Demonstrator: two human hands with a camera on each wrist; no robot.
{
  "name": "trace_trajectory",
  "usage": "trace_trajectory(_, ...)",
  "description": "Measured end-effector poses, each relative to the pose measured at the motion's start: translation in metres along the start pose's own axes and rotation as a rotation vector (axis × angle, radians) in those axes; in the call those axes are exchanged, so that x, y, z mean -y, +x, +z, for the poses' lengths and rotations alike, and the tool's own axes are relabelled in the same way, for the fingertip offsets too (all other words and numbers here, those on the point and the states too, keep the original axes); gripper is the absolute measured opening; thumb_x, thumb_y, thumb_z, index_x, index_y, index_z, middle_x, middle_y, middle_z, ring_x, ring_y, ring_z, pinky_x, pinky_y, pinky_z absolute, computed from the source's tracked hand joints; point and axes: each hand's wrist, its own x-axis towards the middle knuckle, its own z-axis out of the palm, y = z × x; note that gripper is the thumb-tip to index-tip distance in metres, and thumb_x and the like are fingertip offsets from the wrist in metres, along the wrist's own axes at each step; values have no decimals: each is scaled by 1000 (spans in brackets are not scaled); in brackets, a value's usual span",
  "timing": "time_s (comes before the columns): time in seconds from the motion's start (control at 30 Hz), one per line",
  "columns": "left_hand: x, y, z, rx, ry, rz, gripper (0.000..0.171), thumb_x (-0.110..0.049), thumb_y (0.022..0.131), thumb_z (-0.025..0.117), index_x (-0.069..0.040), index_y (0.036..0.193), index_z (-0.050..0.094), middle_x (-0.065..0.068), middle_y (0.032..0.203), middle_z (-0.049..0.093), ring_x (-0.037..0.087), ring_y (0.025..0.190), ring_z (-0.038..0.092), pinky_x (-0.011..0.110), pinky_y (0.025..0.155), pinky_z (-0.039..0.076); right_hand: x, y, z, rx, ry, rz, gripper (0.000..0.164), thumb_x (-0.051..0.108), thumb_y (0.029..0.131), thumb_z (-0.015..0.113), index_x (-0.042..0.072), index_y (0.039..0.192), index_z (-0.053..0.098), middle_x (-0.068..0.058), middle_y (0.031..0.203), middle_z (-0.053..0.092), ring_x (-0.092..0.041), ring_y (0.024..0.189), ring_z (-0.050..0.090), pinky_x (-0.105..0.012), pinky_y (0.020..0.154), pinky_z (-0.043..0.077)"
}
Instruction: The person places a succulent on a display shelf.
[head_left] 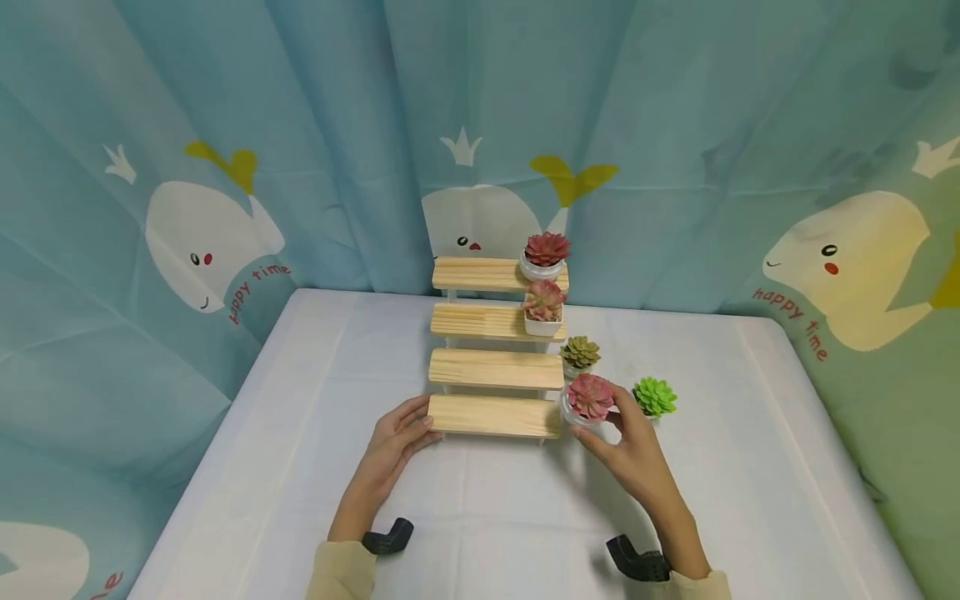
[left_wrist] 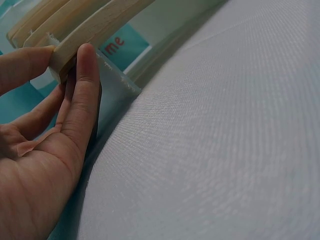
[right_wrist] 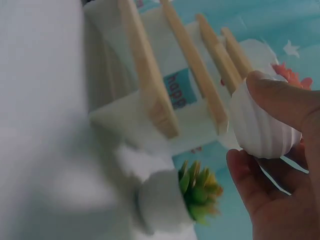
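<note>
A four-tier wooden display stand (head_left: 495, 415) with pale boards stands on the table. At the left end of its lowest board (left_wrist: 95, 35), my left hand (head_left: 396, 443) pinches the wood between thumb and fingers. My right hand (head_left: 636, 454) grips a potted pink succulent (head_left: 590, 396) just off the right end of that board. Its ribbed white pot (right_wrist: 260, 122) sits between thumb and fingers in the right wrist view, raised off the table. On the right side of the top board is a dark red succulent (head_left: 547, 249); a paler red one (head_left: 543, 300) occupies the board below.
An olive-green succulent (head_left: 581, 352) in a white pot stands on the table beside the stand's right side. Farther right, partly behind my right hand, is a bright green succulent (head_left: 655, 396). A blue curtain (head_left: 360, 167) with whale prints hangs behind the white-covered table (head_left: 247, 467).
</note>
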Motion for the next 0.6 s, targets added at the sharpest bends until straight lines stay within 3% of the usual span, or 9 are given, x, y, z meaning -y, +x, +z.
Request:
trace_trajectory(0.17,1,0,0,0,-6,-1,59,-2,103,59,5,157,35,28,159,39,11,119,65,25,99,61,8,16,8,8,24,-10,74,1,85,84,4,150,49,-16,142,60,6,122,54,-4,98,48)
trace_trajectory(0.33,1,0,-1,0,-3,0,59,-3,103,59,5,156,35,28,157,39,11,119,65,25,100,61,15,31,15,32,1,11,73,10,88,84,8,151,48,-13,142,61,-14,126,60,-13,99,54)
trace_trajectory(0.6,2,1,-1,0,-7,-1,59,-2,104,59,5,157,34,28,158,39,12,120,64,25,100,61,22,47,22,60,19,63,75,14,89,84,8,153,46,-16,142,59,-35,125,63,-53,99,60)
